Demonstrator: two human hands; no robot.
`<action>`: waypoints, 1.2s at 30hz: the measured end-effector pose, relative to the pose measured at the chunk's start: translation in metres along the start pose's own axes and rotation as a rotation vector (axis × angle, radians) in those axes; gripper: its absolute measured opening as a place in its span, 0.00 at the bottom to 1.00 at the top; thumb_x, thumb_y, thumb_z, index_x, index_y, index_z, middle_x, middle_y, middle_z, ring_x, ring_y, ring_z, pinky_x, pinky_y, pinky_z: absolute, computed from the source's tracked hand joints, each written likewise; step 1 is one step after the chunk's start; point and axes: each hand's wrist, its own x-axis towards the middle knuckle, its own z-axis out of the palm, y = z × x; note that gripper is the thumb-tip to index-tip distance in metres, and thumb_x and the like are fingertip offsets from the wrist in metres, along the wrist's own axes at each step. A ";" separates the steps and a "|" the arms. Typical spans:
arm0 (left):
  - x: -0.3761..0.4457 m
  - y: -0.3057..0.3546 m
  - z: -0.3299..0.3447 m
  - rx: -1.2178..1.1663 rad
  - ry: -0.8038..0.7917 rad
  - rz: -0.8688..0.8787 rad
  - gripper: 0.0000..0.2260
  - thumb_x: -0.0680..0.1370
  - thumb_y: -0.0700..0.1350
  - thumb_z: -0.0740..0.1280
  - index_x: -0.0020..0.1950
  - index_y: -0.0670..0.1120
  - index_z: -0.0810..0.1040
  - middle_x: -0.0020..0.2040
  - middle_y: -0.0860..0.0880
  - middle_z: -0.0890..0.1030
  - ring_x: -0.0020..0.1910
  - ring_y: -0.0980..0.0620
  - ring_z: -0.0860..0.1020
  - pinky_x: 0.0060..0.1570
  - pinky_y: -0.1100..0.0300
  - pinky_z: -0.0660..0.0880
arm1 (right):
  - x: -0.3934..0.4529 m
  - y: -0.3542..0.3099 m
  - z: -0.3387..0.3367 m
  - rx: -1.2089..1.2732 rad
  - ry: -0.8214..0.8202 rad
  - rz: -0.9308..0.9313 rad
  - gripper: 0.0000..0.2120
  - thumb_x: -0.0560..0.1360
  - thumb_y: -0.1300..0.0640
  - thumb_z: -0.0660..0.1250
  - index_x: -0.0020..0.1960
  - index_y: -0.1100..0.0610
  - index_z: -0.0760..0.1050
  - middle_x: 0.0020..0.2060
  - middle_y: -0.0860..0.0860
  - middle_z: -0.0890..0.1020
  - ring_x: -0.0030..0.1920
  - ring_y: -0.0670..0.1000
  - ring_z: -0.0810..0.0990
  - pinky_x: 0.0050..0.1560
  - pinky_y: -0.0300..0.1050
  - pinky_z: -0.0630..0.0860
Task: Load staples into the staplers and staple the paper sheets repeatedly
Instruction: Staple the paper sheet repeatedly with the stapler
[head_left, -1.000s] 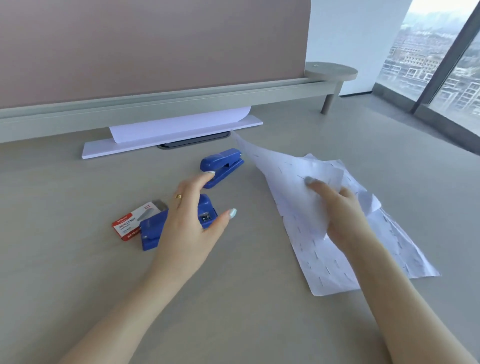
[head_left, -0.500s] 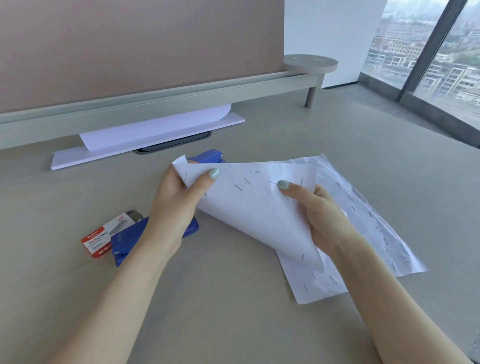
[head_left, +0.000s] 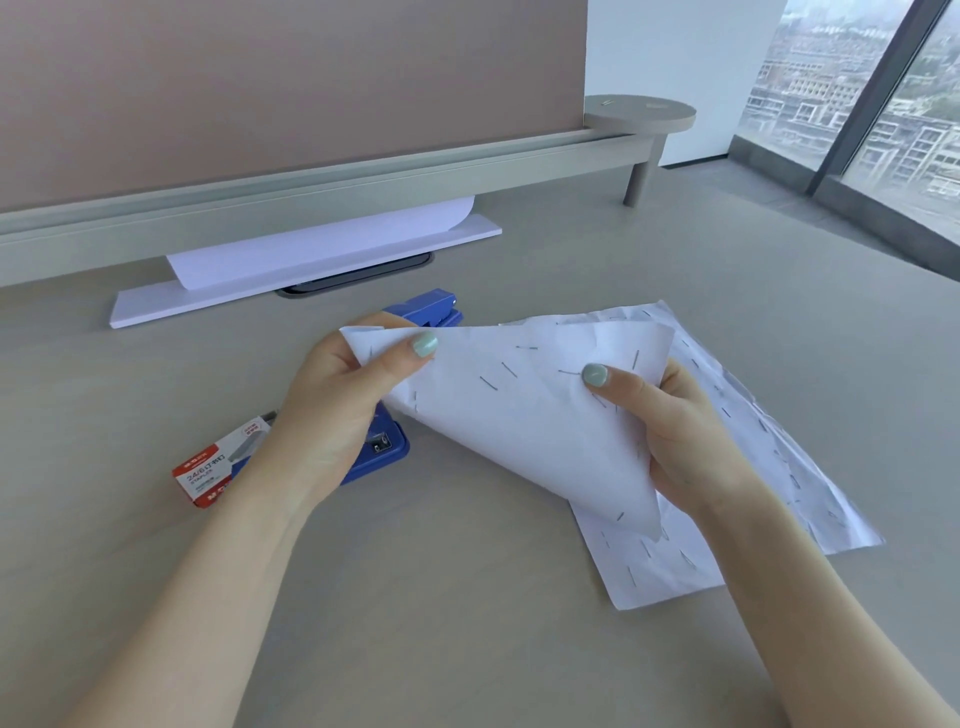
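While both forearms reach in from the near edge of the table (head_left: 467, 649), the head view shows the left hand (head_left: 332, 415) pinching the far-left corner of the paper sheets (head_left: 524, 426), thumb on top and fingers beneath. The right hand (head_left: 675, 431) grasps the folded-over edge of the same sheets, thumb pressed on the upper face. The raised flap is held above the table; the remainder lies flat to the right, marked with many staples.

A blue stapler (head_left: 382, 447) rests on the table under the left hand, partly hidden. A second blue stapler (head_left: 428, 309) lies just beyond the flap. Left of the near stapler sits a red-and-white staple box (head_left: 218, 467) printed "24/6" and "STAPLES"; its smaller print is unreadable.
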 end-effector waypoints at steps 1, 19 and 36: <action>0.000 0.002 -0.002 0.007 -0.023 0.002 0.06 0.62 0.53 0.68 0.29 0.52 0.79 0.29 0.58 0.77 0.32 0.58 0.74 0.35 0.61 0.68 | 0.000 0.001 0.000 -0.004 -0.012 0.004 0.08 0.67 0.58 0.65 0.36 0.52 0.83 0.34 0.47 0.85 0.36 0.48 0.84 0.33 0.40 0.78; -0.057 -0.041 0.112 0.688 -0.043 0.234 0.47 0.63 0.61 0.66 0.65 0.69 0.30 0.71 0.64 0.36 0.70 0.67 0.41 0.71 0.52 0.57 | -0.010 -0.001 0.020 0.035 0.487 -0.125 0.07 0.73 0.52 0.67 0.36 0.50 0.77 0.32 0.44 0.82 0.38 0.46 0.83 0.40 0.42 0.77; 0.016 0.073 0.130 -0.243 -0.204 -0.098 0.11 0.77 0.41 0.63 0.58 0.46 0.78 0.58 0.46 0.81 0.55 0.47 0.80 0.51 0.53 0.77 | -0.082 -0.090 -0.089 -0.425 0.696 -0.263 0.21 0.71 0.50 0.71 0.60 0.45 0.68 0.63 0.46 0.75 0.61 0.46 0.75 0.58 0.45 0.75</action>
